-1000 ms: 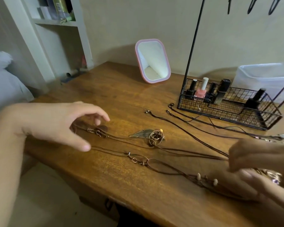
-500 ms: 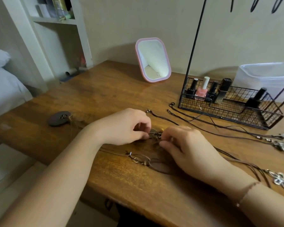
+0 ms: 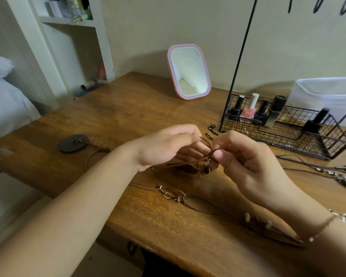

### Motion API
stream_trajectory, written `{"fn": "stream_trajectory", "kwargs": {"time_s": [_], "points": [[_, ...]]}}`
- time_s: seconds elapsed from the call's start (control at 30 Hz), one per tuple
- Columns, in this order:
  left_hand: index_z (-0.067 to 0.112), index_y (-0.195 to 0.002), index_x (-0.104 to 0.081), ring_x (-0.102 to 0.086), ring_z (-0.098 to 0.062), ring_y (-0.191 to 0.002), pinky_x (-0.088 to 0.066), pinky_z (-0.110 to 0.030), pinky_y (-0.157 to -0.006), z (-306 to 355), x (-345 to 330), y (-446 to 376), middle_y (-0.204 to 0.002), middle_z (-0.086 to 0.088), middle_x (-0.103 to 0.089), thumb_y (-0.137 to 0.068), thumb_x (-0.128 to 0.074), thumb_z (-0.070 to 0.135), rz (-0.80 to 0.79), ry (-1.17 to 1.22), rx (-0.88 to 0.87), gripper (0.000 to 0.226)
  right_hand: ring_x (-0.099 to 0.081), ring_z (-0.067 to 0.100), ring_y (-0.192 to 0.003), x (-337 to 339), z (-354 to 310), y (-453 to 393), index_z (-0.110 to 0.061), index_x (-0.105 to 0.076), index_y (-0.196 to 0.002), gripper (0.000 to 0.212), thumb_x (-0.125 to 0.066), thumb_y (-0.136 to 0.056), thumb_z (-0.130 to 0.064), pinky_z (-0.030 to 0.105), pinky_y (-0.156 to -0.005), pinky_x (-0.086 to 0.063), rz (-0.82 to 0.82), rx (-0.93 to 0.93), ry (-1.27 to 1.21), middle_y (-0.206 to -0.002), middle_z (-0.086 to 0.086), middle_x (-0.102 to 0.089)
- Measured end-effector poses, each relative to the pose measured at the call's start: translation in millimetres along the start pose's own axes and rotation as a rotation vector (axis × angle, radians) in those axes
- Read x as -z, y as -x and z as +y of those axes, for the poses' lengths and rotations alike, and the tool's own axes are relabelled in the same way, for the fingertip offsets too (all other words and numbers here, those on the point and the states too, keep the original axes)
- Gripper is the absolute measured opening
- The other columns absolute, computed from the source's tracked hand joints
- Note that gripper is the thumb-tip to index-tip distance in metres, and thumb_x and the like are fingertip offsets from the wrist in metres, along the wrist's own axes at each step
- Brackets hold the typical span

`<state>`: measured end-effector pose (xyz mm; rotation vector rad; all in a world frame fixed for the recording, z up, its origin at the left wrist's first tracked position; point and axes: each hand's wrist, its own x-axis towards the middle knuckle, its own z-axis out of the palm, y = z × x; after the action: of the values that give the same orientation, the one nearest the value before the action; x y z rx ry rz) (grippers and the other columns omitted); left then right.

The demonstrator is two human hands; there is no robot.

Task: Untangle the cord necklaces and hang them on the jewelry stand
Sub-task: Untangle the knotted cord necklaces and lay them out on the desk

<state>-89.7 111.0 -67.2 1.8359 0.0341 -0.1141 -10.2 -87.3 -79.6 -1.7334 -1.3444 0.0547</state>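
Both hands up over the table, the left hand and the right hand each pinching a brown cord of the knotted necklace between them, its pendant cluster dangling just below the fingertips. Early going, I'd say: other cord necklaces lie loose on the wood (one disc pendant off to the left), and the jewelry stand shows nothing hung in view.
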Motion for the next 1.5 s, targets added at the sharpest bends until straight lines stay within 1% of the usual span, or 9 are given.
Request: {"fn": "stream_trajectory", "kwargs": {"time_s": [0.17, 0.23, 0.33, 0.5, 0.7, 0.9, 1.1, 1.3, 1.5], "points": [[0.009, -0.114, -0.062, -0.068, -0.015, -0.106, -0.049, -0.024, -0.095, -1.6, -5.3, -6.4, -0.114, -0.015, -0.07, -0.104, -0.045, 0.025, -0.118, 0.066, 0.119, 0.025, -0.063, 0.01, -0.075, 4.1, 2.5, -1.6, -0.017, -0.062, -0.093, 0.01, -0.057, -0.096, -0.025, 0.018, -0.059, -0.045, 0.097, 0.099, 0.005, -0.09, -0.01, -0.063], [0.011, -0.105, -0.064, -0.068, -0.03, -0.093, -0.052, -0.033, -0.087, -6.0, -7.0, -7.0, -0.102, -0.017, -0.07, -0.101, -0.048, 0.026, -0.158, 0.15, 0.107, 0.022, -0.062, 0.02, -0.083, 5.6, 5.5, -1.3, -0.013, -0.063, -0.091, 0.014, -0.057, -0.095, -0.025, 0.03, -0.055, -0.051, 0.143, 0.118, 0.035, -0.095, 0.0, -0.063], [0.015, -0.092, -0.059, -0.056, -0.027, -0.075, -0.046, -0.031, -0.068, -8.1, -7.0, -5.3, -0.09, -0.016, -0.067, -0.106, -0.04, 0.021, -0.163, 0.195, 0.064, 0.024, -0.063, 0.025, -0.088, 7.5, 8.5, 0.8, -0.008, -0.064, -0.092, 0.016, -0.058, -0.095, -0.023, 0.041, -0.059, -0.056, 0.189, 0.095, -0.013, -0.096, 0.003, -0.062], [0.012, -0.099, -0.055, -0.052, -0.031, -0.081, -0.046, -0.03, -0.065, -10.4, -5.4, -6.6, -0.089, -0.019, -0.065, -0.106, -0.041, 0.022, -0.07, 0.241, 0.017, 0.018, -0.068, 0.021, -0.078, 3.1, 7.1, 3.8, -0.016, -0.061, -0.096, 0.013, -0.054, -0.098, -0.027, 0.041, -0.064, -0.059, 0.244, -0.013, -0.087, -0.084, 0.0, -0.066], [0.014, -0.094, -0.056, -0.061, -0.017, -0.077, -0.051, -0.034, -0.071, -15.4, 1.7, -7.0, -0.083, -0.007, -0.06, -0.1, -0.05, 0.027, 0.06, 0.282, -0.023, 0.016, -0.068, 0.026, -0.075, 2.0, 7.1, 4.6, -0.019, -0.058, -0.093, 0.016, -0.048, -0.102, -0.028, 0.05, -0.069, -0.059, 0.206, -0.146, -0.202, -0.081, 0.01, -0.067], [0.017, -0.089, -0.055, -0.059, -0.015, -0.06, -0.047, -0.025, -0.051, -12.5, -0.9, -4.1, -0.079, -0.006, -0.06, -0.103, -0.047, 0.022, 0.128, 0.155, -0.056, 0.017, -0.068, 0.02, -0.069, 5.5, 8.7, -0.1, -0.017, -0.062, -0.088, 0.018, -0.052, -0.099, -0.026, 0.045, -0.064, -0.06, 0.212, -0.227, -0.102, -0.075, 0.006, -0.068], [0.015, -0.088, -0.056, -0.057, -0.018, -0.06, -0.047, -0.026, -0.049, -13.3, -7.8, -5.0, -0.076, -0.008, -0.057, -0.103, -0.049, 0.02, 0.069, 0.099, -0.051, 0.017, -0.061, 0.011, -0.061, 3.2, 5.7, 1.0, -0.025, -0.066, -0.092, 0.019, -0.064, -0.088, -0.044, 0.029, -0.055, -0.053, 0.094, -0.226, -0.001, -0.071, -0.004, -0.066], [0.016, -0.087, -0.055, -0.062, -0.022, -0.066, -0.054, -0.033, -0.054, -13.6, -6.4, -4.2, -0.08, -0.012, -0.059, -0.103, -0.047, 0.022, 0.042, 0.146, -0.043, 0.019, -0.059, 0.003, -0.07, 1.1, 4.1, 2.2, -0.035, -0.071, -0.104, 0.048, -0.058, -0.078, -0.073, 0.022, -0.051, -0.049, 0.047, 0.018, 0.537, -0.093, -0.019, -0.06], [0.014, -0.092, -0.049, -0.067, -0.03, -0.061, -0.047, -0.032, -0.056, -14.8, -2.8, -2.2, -0.081, -0.017, -0.07, -0.104, -0.045, 0.023, 0.009, 0.221, -0.043, 0.015, -0.05, 0.005, -0.078, -5.2, 7.7, 4.1, -0.031, -0.075, -0.094, 0.025, -0.066, -0.08, -0.049, 0.02, -0.052, -0.042, 0.104, 0.078, 0.599, -0.105, -0.008, -0.058]]}}
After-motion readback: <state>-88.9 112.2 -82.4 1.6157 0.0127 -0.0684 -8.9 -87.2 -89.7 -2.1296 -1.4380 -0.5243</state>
